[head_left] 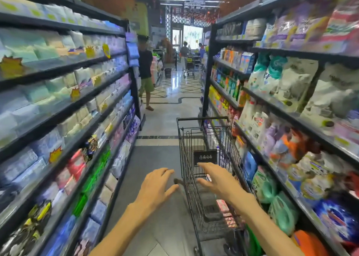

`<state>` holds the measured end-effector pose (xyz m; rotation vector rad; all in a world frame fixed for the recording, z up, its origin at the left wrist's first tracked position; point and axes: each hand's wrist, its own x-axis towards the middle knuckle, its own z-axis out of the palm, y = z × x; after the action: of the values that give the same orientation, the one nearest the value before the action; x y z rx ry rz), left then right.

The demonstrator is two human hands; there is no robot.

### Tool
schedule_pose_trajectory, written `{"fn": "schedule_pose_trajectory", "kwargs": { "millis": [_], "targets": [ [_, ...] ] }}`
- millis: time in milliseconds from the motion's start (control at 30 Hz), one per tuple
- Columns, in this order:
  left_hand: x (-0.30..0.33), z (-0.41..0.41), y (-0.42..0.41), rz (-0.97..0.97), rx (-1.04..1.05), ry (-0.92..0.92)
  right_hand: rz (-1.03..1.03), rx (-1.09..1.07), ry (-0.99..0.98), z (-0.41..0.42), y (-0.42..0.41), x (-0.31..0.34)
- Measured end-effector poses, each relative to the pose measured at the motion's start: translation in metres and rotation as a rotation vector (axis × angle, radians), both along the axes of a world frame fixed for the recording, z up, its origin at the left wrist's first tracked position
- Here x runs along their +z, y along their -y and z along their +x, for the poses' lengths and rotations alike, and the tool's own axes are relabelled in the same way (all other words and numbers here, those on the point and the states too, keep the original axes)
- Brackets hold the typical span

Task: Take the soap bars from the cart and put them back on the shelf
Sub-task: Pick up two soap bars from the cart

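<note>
black wire makes up the cart [206,158], which is stood in the aisle close against the shelf [291,119] on the right, its front end pointed down the aisle. pink and red packets, judged to be the soap bars [223,207], are seen lying low in the basket toward its near right corner; the blur leaves their count and print unreadable. more of them may be hidden behind the right forearm.

both hands are held out over the near end of the cart. the left hand [158,185] is kept just outside the left rim, its grip spread, fingers apart, nothing in it. the right hand [217,180] is reached over the basket, its grip likewise spread and empty, palm turned down and fingers pointed forward. neither hand is seen touching the wire or the packets.

as for progress, the task is judged to be at or near its start: packets are seen in the cart, none is held, and no gap on the shelf can be matched to them through the blur. whether any bars are already back in place cannot be told. left to be done, by this reading: the packets are to be lifted out, the right spot found among the goods on the shelf, and each one set there.

people and another cart are seen far down the aisle, well apart from the work.
</note>
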<state>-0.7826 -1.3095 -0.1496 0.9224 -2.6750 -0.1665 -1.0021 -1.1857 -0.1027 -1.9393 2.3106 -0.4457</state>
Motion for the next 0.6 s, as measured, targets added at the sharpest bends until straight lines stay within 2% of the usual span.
{"fn": "schedule_pose_trajectory", "kwargs": {
  "millis": [300, 600],
  "targets": [
    [0.010, -0.102, 0.158, 0.016, -0.060, -0.045, 0.025, -0.079, -0.010, -0.091, 0.153, -0.006],
    [-0.003, -0.246, 0.296, 0.017, -0.446, 0.029, 0.012, -0.454, 0.083, -0.173, 0.226, -0.028]
  ]
}}
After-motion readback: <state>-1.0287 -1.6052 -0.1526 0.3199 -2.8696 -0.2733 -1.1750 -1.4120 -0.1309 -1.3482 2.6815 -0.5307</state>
